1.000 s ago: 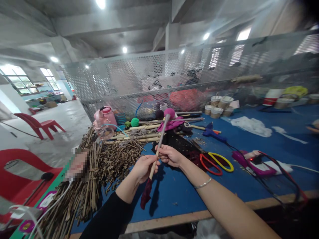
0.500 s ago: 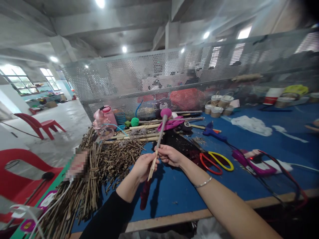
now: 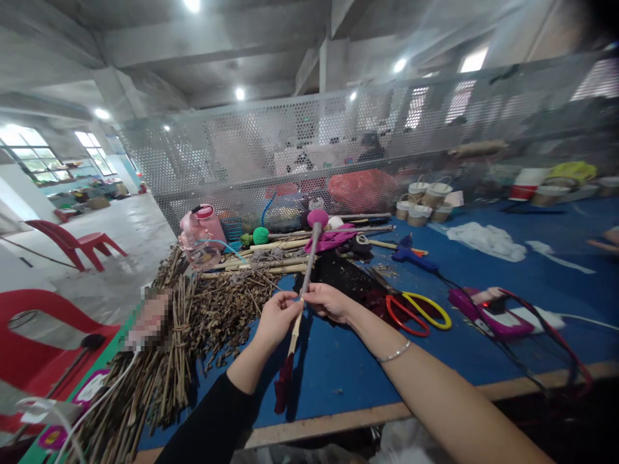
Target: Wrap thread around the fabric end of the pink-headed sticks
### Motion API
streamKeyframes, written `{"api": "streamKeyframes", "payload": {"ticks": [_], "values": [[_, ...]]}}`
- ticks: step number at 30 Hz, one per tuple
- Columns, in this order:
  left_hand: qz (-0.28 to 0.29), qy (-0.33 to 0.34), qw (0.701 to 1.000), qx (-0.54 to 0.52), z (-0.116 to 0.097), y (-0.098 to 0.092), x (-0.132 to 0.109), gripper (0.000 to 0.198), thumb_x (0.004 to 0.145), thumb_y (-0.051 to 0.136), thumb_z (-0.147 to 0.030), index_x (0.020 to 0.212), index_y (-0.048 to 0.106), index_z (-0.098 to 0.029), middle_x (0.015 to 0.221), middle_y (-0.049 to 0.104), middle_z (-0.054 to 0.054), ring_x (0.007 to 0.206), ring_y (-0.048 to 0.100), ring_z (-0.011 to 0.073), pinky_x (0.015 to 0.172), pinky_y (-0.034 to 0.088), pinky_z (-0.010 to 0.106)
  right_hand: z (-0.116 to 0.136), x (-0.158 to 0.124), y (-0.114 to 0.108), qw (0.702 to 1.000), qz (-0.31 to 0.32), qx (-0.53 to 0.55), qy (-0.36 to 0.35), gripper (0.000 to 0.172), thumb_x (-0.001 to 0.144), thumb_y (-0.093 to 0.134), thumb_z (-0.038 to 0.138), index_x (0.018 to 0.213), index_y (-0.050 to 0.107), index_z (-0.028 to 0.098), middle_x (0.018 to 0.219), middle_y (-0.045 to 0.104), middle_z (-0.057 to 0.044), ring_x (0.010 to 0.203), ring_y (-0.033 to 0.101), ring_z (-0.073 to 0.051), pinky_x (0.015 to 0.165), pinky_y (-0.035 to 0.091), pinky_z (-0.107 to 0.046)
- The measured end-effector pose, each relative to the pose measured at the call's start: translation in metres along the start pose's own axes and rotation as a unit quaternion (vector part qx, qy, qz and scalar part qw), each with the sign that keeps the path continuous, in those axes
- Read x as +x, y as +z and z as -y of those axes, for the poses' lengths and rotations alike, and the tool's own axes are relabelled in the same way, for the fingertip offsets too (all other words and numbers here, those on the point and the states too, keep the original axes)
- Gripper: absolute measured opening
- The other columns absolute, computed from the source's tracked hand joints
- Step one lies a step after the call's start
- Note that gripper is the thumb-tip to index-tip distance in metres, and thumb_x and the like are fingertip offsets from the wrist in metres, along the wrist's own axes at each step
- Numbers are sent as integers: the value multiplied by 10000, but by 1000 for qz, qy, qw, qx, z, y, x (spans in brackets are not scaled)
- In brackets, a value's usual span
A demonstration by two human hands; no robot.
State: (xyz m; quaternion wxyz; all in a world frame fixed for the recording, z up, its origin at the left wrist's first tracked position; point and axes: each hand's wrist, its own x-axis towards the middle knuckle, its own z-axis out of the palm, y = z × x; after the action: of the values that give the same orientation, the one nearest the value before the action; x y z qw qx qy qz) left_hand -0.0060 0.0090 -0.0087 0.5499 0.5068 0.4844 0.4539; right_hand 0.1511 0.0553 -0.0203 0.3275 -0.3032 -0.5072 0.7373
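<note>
A stick with a magenta ball [image 3: 318, 218] on its far end slants toward me over the table. Grey wrapping [image 3: 312, 258] covers its upper part, while the lower part [image 3: 296, 332] is bare pale wood. My left hand [image 3: 276, 321] pinches the stick from the left near the wrapping's lower edge. From the right, the fingers of my right hand [image 3: 333, 303] are closed at the same spot. A dark red strip [image 3: 283, 386] shows by the stick's near end; whether it is attached I cannot tell.
Bundled dry twigs [image 3: 181, 328] cover the table's left side. Scissors with red and yellow handles [image 3: 418, 314], a blue glue gun [image 3: 411, 256] and a purple power strip [image 3: 483, 316] with cables lie to the right. A perforated metal screen [image 3: 232, 148] stands behind.
My left hand has shifted slightly up the stick, uncovering more of its bare lower part. My right hand stays nearly in place. The magenta ball sits slightly further left.
</note>
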Motion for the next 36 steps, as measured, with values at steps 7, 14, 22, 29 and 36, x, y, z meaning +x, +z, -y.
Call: {"api": "streamKeyframes", "payload": {"ticks": [7, 14, 22, 29, 36], "values": [[-82, 127, 970, 190, -7, 0, 3, 251, 691, 632, -359, 752, 705, -126, 733, 668, 68, 657, 574, 151, 615, 427, 247, -6, 2, -1, 999, -2, -42, -11, 337, 662, 691, 407, 801, 512, 158, 417, 297, 128, 328, 156, -23, 326, 96, -192], [-101, 110, 961, 233, -13, 6, 0, 244, 733, 550, -354, 701, 650, -134, 601, 596, 13, 561, 504, 124, 574, 386, 233, -4, 1, 2, 999, -7, -42, -15, 374, 657, 690, 443, 803, 488, 164, 409, 301, 132, 323, 152, -24, 317, 91, -189], [-60, 99, 984, 139, -3, 2, 11, 230, 744, 529, -372, 681, 567, -154, 568, 482, -27, 526, 400, 91, 524, 326, 192, -1, 0, 4, 1000, -6, -25, -11, 366, 652, 698, 424, 796, 483, 166, 430, 290, 131, 333, 147, -23, 309, 98, -180], [-139, 53, 981, 128, -9, -20, 8, 428, 796, 437, -465, 480, 378, -183, 443, 323, -52, 430, 302, 79, 440, 254, 202, -1, 1, 4, 1000, -5, -12, -4, 351, 639, 708, 394, 772, 474, 169, 423, 289, 133, 332, 134, -20, 310, 73, -175], [-95, 83, 983, 137, -8, -16, 0, 428, 697, 567, -560, 726, 599, -135, 554, 516, -17, 451, 389, 76, 453, 286, 197, 8, -3, 5, 998, -34, 11, -51, 316, 652, 699, 368, 772, 488, 165, 435, 278, 125, 356, 137, -24, 326, 76, -172]]}}
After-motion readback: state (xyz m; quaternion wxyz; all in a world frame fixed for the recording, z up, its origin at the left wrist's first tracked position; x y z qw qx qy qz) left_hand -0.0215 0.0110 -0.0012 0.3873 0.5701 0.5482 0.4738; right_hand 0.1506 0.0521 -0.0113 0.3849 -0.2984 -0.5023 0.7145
